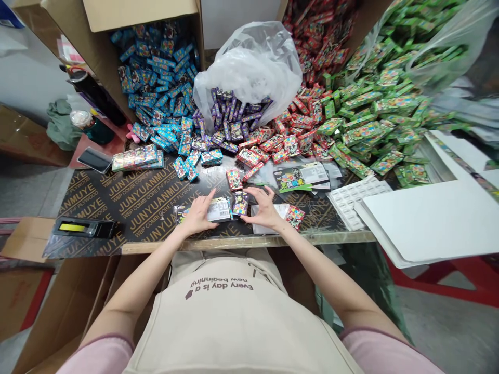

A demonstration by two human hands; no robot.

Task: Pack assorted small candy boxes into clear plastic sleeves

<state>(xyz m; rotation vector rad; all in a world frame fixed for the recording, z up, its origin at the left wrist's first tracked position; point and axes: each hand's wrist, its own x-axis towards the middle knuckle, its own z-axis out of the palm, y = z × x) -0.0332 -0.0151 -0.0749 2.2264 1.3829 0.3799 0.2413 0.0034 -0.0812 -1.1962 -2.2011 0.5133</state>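
Two bare hands work at the near edge of a black plywood table (148,208), whose surface repeats the gold print "JUNYUANMUYE" and "WBP COMBI CORE F-F PLYWOOD". The left hand (197,213) lies spread and open on a clear packet (180,213), beside a white barcode label (218,210). The right hand (265,208) is arched, its fingertips (248,191) just beside a small patterned box (240,203) at 12 o'clock; whether it grips the box, I cannot tell. The box stands between the hands, and a white sheet (268,215) lies under the right palm.

Heaps of small boxes spread across the table's far side: blue (156,72) at 11 o'clock, purple (234,117) at 12 spilling from a clear plastic bag (249,67), red (273,135) at 1, and green (374,114) at 2. Printed cards (300,176) with a cartoon figure lie at 1 o'clock, too small to read. A white board (424,223) sits at 3 o'clock, and a phone (94,159) lies at 10. The person's beige apron (218,311) reads "Every day is a new beginning", upside down from this view.
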